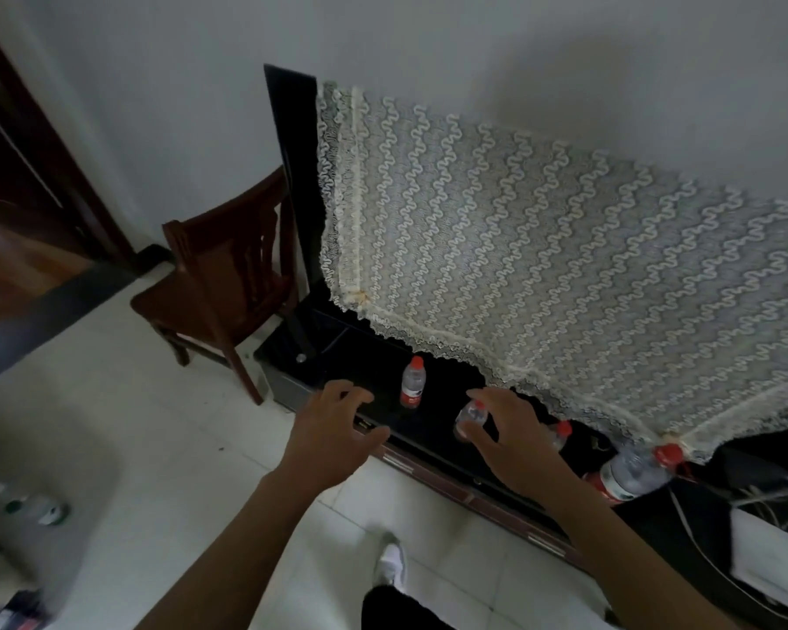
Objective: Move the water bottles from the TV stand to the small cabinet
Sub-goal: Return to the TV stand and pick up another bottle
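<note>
Both hands spread open: the left hand [337, 429] nears the upright bottle [413, 382], the right hand [510, 431] almost wraps another bottle [472, 416] near the TV stand's [433, 441] front edge; each should close around mid-body.

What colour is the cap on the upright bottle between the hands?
Red; the bottle shows best in the head view.

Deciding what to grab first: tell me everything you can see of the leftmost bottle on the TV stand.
The leftmost bottle is small, clear plastic, with a red cap and a red band round its lower part. It stands upright on the black TV stand, just in front of the lace cloth's edge. Nothing touches it: the left hand is open beside it and the right hand reaches at another bottle.
</note>
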The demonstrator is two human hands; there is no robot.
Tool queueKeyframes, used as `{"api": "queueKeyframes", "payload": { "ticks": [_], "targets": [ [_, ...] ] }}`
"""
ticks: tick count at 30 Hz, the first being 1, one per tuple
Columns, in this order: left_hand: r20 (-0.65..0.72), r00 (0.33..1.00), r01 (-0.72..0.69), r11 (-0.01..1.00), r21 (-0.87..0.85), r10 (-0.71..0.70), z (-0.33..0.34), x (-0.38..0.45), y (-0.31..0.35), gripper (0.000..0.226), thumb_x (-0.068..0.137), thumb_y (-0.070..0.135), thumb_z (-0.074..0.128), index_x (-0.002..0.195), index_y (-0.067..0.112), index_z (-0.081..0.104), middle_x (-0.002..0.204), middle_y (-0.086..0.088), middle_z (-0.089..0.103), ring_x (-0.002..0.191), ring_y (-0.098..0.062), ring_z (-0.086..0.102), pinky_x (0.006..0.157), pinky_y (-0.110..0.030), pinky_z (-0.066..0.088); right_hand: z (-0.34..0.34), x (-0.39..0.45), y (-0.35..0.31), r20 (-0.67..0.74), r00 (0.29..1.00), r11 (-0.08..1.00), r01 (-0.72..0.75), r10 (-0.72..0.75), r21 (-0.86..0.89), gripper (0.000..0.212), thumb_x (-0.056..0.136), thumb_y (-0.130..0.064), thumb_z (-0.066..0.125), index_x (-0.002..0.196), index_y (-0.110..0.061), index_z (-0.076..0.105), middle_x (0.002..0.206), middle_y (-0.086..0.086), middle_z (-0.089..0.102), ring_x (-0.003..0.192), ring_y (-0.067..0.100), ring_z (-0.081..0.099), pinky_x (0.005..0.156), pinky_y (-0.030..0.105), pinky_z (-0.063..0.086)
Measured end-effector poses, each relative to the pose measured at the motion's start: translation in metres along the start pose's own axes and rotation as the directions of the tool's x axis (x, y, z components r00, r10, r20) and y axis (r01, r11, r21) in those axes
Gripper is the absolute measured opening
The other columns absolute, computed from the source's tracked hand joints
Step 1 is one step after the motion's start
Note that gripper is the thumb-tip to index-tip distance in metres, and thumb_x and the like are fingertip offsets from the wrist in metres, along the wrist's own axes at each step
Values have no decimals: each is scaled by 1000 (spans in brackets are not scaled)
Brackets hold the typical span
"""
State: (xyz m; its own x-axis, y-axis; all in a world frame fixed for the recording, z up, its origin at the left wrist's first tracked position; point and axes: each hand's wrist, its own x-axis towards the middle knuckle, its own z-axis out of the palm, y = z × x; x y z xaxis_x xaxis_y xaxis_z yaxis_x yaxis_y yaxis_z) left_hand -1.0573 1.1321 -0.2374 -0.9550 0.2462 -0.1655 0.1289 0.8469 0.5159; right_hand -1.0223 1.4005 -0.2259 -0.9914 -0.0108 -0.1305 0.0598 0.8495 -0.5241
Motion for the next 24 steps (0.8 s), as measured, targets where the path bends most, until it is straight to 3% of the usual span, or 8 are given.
{"api": "queueKeyframes", "payload": {
  "ticks": [3,7,11,15,17,20,24],
  "targets": [
    [31,998,-62,996,64,60,-7,44,3,62,84,65,60,133,27,55,142,1,44,128,-23,45,105,-41,44,-1,35,12,-20,999,999,-41,41,-5,80,82,-76,26,142,-27,44,148,1,42,136,25,38,108,51,35],
    [77,995,-64,995,76,58,-22,99,12,70,78,73,49,132,29,55,141,2,44,129,-23,43,105,-46,44,0,75,23,-44,992,992,-113,115,49,62,93,-64,38,144,-28,41,151,0,38,139,24,34,110,51,33],
    [85,992,-95,993,67,90,-27,148,14,68,78,70,49,130,28,57,138,3,47,126,-22,47,101,-44,47,-3,105,31,-53,978,976,-194,200,103,71,86,-73,32,141,-29,43,146,0,43,134,25,40,107,52,38],
    [181,975,-136,990,19,131,-19,187,17,75,75,76,46,131,27,57,137,3,48,125,-20,49,101,-43,47,-3,115,36,-100,953,951,-270,287,153,89,77,-87,19,142,-31,41,147,-2,42,135,24,38,107,53,37],
    [239,958,-160,987,-2,156,-10,205,17,80,71,80,44,130,27,57,136,4,49,124,-19,49,101,-42,48,0,119,36,-91,934,930,-329,346,164,87,78,-83,20,142,-29,42,146,-2,43,135,26,39,107,52,37],
    [346,916,-210,977,-22,205,8,230,11,69,76,71,52,129,28,57,134,4,50,123,-18,50,101,-40,47,14,123,37,-99,886,883,-430,453,185,83,81,-81,23,137,-26,48,142,2,47,133,27,42,106,50,39],
    [447,849,-294,955,-41,281,26,267,-12,63,81,67,58,131,29,55,131,3,50,119,-20,52,100,-43,48,32,129,21,-95,812,813,-557,576,170,60,89,-64,42,137,-28,48,144,3,45,132,28,42,106,50,39]
  ]
}}
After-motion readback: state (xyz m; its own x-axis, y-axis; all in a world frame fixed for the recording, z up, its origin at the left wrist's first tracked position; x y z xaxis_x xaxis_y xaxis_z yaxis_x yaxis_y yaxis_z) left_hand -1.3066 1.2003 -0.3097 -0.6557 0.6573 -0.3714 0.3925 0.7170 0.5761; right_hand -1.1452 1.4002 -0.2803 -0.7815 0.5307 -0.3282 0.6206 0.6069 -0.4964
